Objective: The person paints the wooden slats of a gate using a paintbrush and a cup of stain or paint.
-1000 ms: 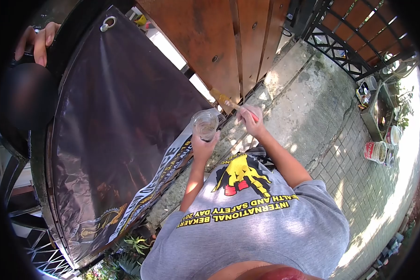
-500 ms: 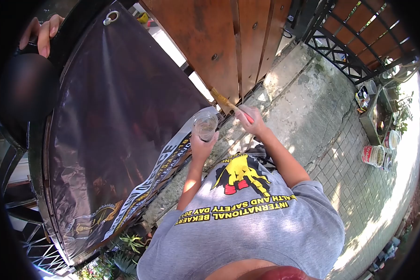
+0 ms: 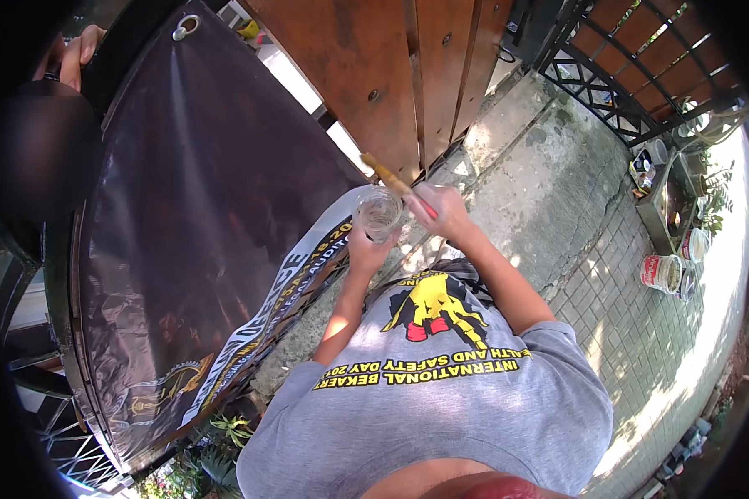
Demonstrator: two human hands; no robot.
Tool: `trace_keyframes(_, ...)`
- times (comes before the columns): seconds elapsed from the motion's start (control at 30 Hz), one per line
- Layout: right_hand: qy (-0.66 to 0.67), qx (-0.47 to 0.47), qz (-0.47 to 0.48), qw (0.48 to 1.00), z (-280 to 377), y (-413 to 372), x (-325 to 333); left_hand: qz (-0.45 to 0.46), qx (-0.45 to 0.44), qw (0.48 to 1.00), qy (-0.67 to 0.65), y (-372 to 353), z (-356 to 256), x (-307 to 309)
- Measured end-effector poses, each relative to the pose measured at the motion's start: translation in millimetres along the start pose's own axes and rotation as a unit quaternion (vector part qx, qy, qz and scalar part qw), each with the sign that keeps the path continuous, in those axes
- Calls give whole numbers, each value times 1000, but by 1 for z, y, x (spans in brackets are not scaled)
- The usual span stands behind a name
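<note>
My left hand (image 3: 371, 252) is wrapped around a clear see-through cup (image 3: 380, 214) and holds it up in front of my chest, its mouth facing me. Just to the right, my right hand (image 3: 446, 214) grips a paintbrush (image 3: 389, 176) by its red-and-pale handle. The brush points up and left, with its yellowish-brown bristle end beyond the cup's rim and close in front of the wooden gate panel (image 3: 374, 75).
A dark printed banner (image 3: 216, 191) hangs at the left. Another person's hand (image 3: 81, 51) rests at the top left. Paint buckets (image 3: 661, 273) stand beside a planter on the right, on paving bricks (image 3: 591, 291). A black metal gate (image 3: 607, 108) is behind.
The cup has moved slightly right and my right hand a little left, so brush and cup are closer together. The bristle end has shifted left.
</note>
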State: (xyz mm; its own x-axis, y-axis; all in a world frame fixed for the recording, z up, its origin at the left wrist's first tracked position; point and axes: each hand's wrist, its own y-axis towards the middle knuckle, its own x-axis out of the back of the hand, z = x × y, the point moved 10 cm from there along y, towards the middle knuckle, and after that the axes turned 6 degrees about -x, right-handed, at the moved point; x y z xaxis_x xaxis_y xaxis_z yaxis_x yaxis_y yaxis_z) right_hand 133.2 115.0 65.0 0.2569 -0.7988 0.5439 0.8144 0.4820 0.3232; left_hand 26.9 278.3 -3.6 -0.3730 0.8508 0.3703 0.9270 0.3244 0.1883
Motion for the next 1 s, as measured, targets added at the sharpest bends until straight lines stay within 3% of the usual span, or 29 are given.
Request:
trace_keyframes(0.1,-21,-113,-52,992,-45,5,4,-20,25,999,-33,-6,2,2)
trace_keyframes(0.33,62,-177,-127,974,-71,-18,7,-33,18,999,-4,-16,-8,14)
trace_keyframes(0.43,66,-149,-85,983,-59,-9,-9,-30,15,999,6,-22,-6,17)
trace_keyframes(0.53,121,-22,-23,992,-22,-5,-15,-18,2,1000,9,-25,-9,19)
trace_keyframes(0.63,159,-25,-50,986,-35,-14,-11,-22,3,1000,-1,-25,-13,26)
trace_keyframes(0.77,175,-166,-150,959,-78,-20,-3,-36,20,999,-4,-26,-8,35)
trace_keyframes(0.87,138,-128,-50,981,-68,-11,-24,-29,23,999,-8,-27,-3,32)
trace_keyframes(0.97,248,-2,34,968,-22,-14,-26,-24,4,1000,-5,-24,-7,28)
trace_keyframes(1.0,243,-20,14,970,-26,-14,-24,-25,-6,1000,-1,-21,-11,29)
